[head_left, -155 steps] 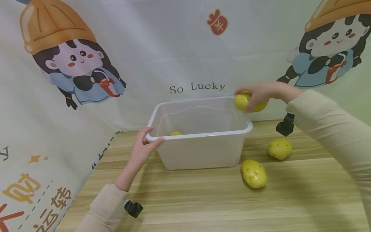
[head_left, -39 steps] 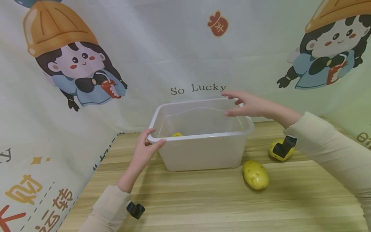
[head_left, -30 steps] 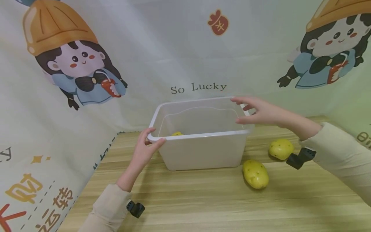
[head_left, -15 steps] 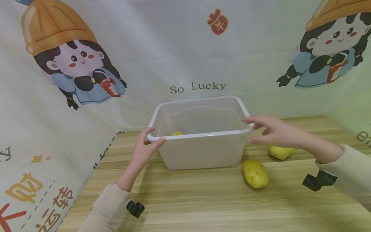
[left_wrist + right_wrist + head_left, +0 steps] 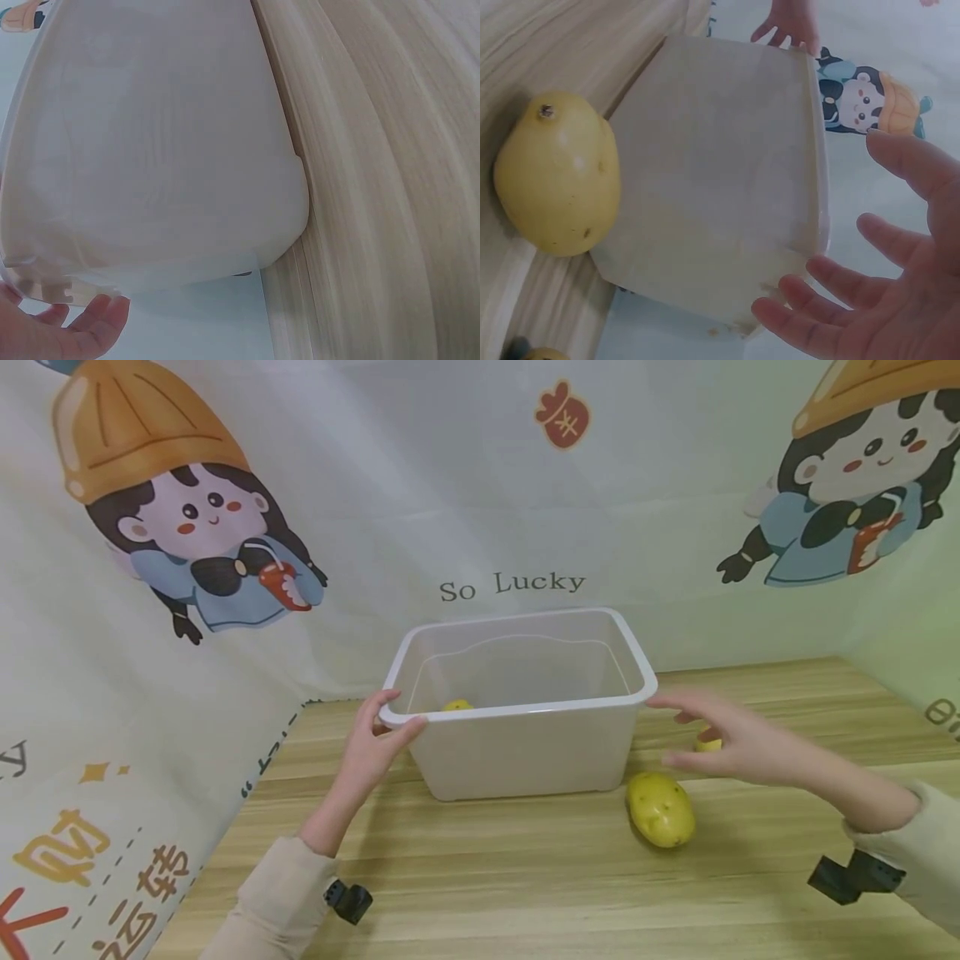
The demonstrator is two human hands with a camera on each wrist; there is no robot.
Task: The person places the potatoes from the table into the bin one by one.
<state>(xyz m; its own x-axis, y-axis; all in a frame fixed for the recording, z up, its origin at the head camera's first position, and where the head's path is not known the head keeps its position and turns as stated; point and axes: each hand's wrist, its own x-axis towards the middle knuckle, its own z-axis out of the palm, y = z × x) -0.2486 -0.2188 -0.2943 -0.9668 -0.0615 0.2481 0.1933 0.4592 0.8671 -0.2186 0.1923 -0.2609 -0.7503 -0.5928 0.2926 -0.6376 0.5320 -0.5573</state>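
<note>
My left hand (image 5: 369, 745) grips the front left corner of a white plastic bin (image 5: 517, 752), thumb in front and fingers over the rim. In the left wrist view the fingertips (image 5: 105, 319) curl under the bin's rim. My right hand (image 5: 738, 743), fingers spread and holding nothing, hovers just right of the bin. It partly covers one yellow potato (image 5: 707, 745) behind it in the head view. Nearer to me, a second potato (image 5: 660, 810) lies on the table by the bin's front right corner. Inside the bin, the top of another potato (image 5: 457, 705) shows.
The bin stands on a wood-grain table (image 5: 487, 877), close to a pale printed cloth (image 5: 420, 510) hanging behind. The cloth also runs along the left side. Black wrist cameras sit on both cuffs.
Earlier my right hand held a potato at the bin's right rim; it then showed empty over the bin. Since then it has moved right and down toward the table potatoes. The left hand stays put.
</note>
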